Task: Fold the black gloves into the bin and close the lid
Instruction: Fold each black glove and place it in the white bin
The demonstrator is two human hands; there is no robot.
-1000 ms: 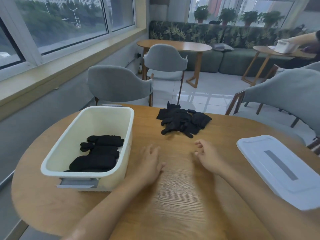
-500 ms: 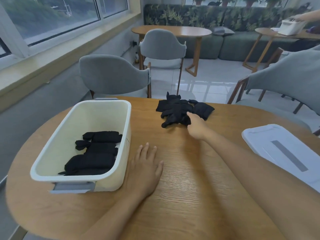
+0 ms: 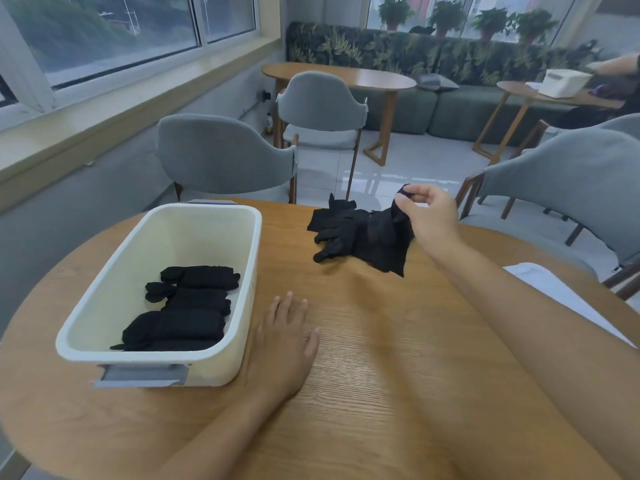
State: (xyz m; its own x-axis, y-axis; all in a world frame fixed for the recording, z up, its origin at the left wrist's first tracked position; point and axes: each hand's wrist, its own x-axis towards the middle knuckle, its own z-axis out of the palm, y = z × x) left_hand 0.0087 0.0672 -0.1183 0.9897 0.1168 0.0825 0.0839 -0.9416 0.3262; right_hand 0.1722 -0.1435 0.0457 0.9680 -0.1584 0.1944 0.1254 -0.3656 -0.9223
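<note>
A cream bin [image 3: 239,327] stands open on the left of the round wooden table [image 3: 398,375]. Three folded black gloves [image 3: 183,306] lie inside it. A loose pile of black gloves [image 3: 339,226] sits at the table's far side. My right hand [image 3: 429,216] pinches one black glove [image 3: 388,244] by its end and holds it lifted above the pile, the rest hanging down to the table. My left hand [image 3: 284,344] rests flat on the table beside the bin's right wall. The white lid [image 3: 554,292] lies at the right edge, partly hidden by my right arm.
Grey chairs [image 3: 225,157] stand behind the table and at the right [image 3: 571,178]. Further back are another wooden table [image 3: 346,76], a green sofa and a person's arm at a small table with a white bin [image 3: 564,83].
My right hand reached forward to the pile, took hold of a glove and lifted it up and to the right. My left hand stayed flat on the table next to the bin.
</note>
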